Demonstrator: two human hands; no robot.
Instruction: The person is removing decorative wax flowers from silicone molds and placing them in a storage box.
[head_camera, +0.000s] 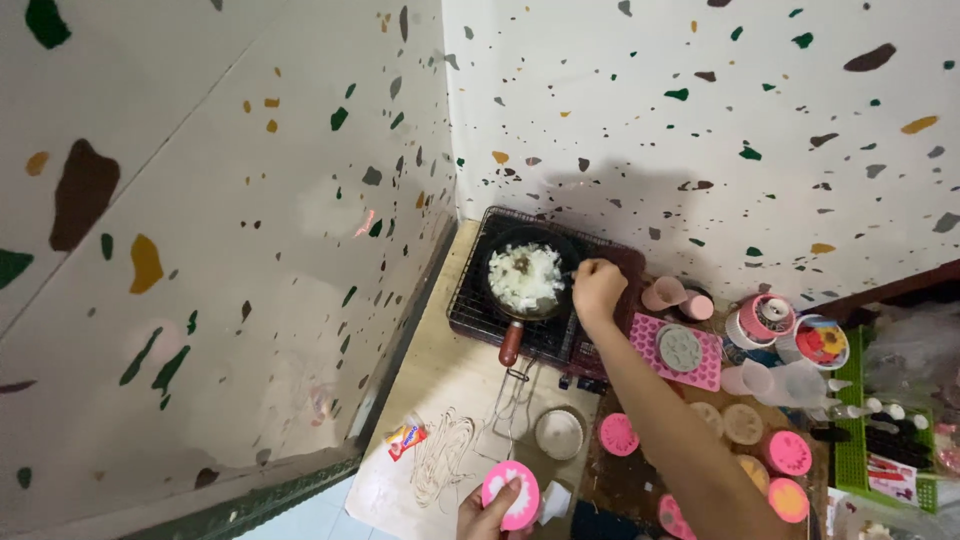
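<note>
A small black frying pan (500, 262) with a red handle sits on a wire grill rack (470, 318) in the corner and holds chopped white pieces. My right hand (598, 288) reaches out over the pan's right rim, fingers closed on a thin utensil that points into the pan. At the bottom edge my left hand (488, 517) grips a round pink mould (512, 493) with a white centre.
Speckled walls close in on the left and behind. On the right lie a pink silicone tray (708, 365), pink cups (664, 293), several round pink moulds (790, 452), a small round tin (560, 433) and clear bottles (790, 382). A small packet (405, 437) lies bottom left.
</note>
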